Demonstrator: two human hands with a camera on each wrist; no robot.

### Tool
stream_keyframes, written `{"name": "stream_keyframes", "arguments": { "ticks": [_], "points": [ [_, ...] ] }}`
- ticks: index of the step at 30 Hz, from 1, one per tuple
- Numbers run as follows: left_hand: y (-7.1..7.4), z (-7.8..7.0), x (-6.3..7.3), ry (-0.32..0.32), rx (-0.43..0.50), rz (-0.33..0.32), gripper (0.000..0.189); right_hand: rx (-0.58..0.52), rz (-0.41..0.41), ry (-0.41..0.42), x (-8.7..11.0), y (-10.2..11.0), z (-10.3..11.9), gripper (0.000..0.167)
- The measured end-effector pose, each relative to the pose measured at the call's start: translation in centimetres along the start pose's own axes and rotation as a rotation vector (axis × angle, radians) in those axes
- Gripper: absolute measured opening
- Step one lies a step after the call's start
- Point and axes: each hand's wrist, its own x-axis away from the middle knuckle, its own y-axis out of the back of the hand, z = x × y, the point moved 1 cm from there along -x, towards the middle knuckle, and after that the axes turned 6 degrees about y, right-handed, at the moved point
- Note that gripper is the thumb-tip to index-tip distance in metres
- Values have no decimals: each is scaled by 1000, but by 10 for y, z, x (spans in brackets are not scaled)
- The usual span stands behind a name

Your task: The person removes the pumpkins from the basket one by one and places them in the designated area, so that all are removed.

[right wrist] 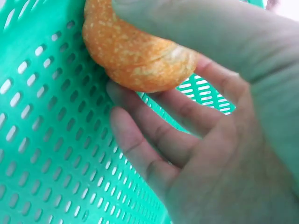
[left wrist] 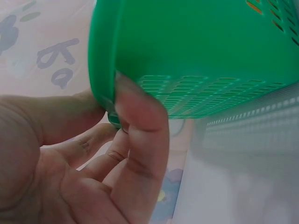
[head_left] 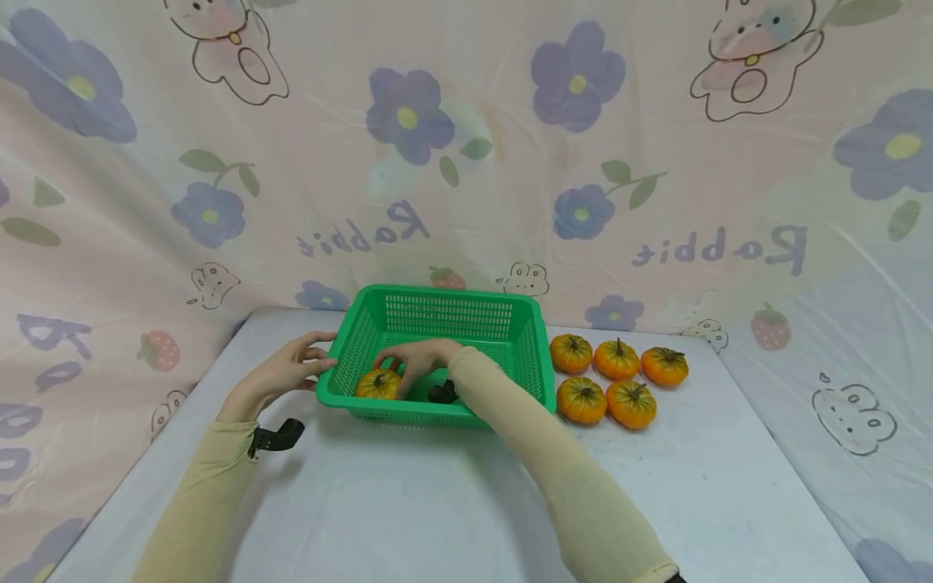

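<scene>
A green plastic basket (head_left: pixel 437 293) with slotted walls stands on the white-covered table. My left hand (head_left: pixel 280 374) is at its left end; in the left wrist view the thumb and fingers (left wrist: pixel 145 140) pinch the basket's rim (left wrist: pixel 100 51). My right hand (head_left: pixel 423 358) reaches down inside the basket and grips a small orange pumpkin (head_left: pixel 375 384) in the front left corner. Seen from the right wrist, the thumb lies over the pumpkin (right wrist: pixel 135 51) and fingers curl beneath it, close to the slotted wall (right wrist: pixel 42 116).
Several small pumpkins (head_left: pixel 616 359) sit in two rows just right of the basket. Behind the table hangs a cloth (head_left: pixel 481 194) printed with flowers and rabbits. White table surface (head_left: pixel 408 502) extends in front of the basket. Each wrist wears a black camera mount (head_left: pixel 277 437).
</scene>
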Motion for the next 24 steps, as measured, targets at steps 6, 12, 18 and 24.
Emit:
{"name": "stream_keyframes", "arguments": {
  "ticks": [6, 12, 18, 24],
  "points": [
    [-1, -1, 1, 0, -15, -8, 63, 7, -18, -5, 3, 1, -2, 64],
    [-1, 0, 1, 8, -13, -10, 62, -11, -44, -7, 14, 9, -2, 70],
    [0, 0, 1, 11, -20, -8, 63, -26, -85, -18, 32, 21, -4, 70],
    [0, 0, 1, 8, -17, -7, 63, -12, -120, -18, 54, 38, -9, 69]
  ]
}}
